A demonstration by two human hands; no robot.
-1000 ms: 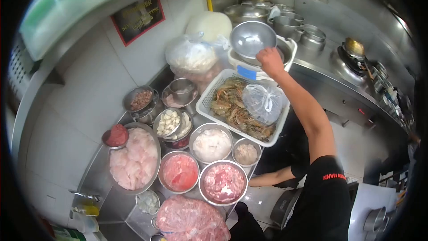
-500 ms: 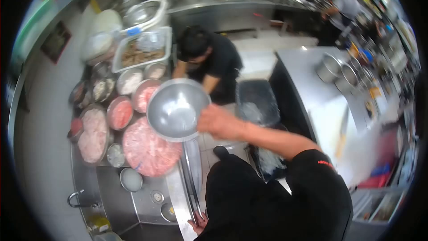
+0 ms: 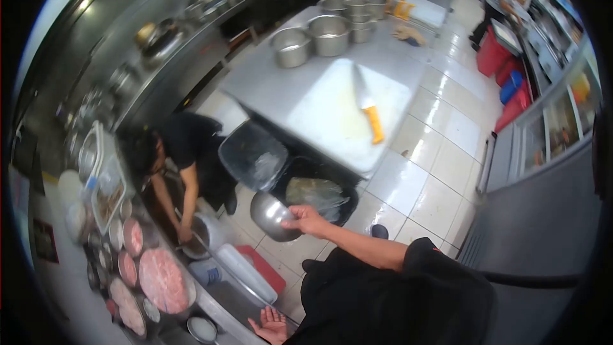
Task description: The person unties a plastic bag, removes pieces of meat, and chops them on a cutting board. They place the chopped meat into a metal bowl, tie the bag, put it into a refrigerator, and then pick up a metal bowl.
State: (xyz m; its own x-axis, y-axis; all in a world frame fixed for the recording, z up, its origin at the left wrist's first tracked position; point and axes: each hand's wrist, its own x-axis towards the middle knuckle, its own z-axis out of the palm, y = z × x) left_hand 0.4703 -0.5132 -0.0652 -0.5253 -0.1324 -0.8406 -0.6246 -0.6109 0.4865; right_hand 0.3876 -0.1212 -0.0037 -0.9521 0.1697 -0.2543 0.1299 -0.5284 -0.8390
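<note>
A steel bowl (image 3: 271, 216) hangs over the tiled floor, tilted, and my right hand (image 3: 305, 220) grips its rim. Low in the view, beside the metal sink edge, my left hand (image 3: 269, 326) is palm up with its fingers spread and nothing in it. Below the bowl and to its left lie a long pale plastic container (image 3: 246, 273) and a red item (image 3: 265, 267). A black bin (image 3: 348, 201) with a clear plastic bag (image 3: 314, 195) in it stands just behind the bowl.
A steel table (image 3: 255, 80) bears a white cutting board (image 3: 325, 115), an orange-handled knife (image 3: 372, 121) and several pots (image 3: 329, 35). A crouching co-worker (image 3: 191, 153) reaches into a container at the left. Bowls of meat (image 3: 165, 281) line the counter. A dark open bin (image 3: 252, 153) stands near the table.
The view has turned right. My right hand has carried the bowl away from the meat counter, out over the floor by the bins. My left hand now shows its open palm.
</note>
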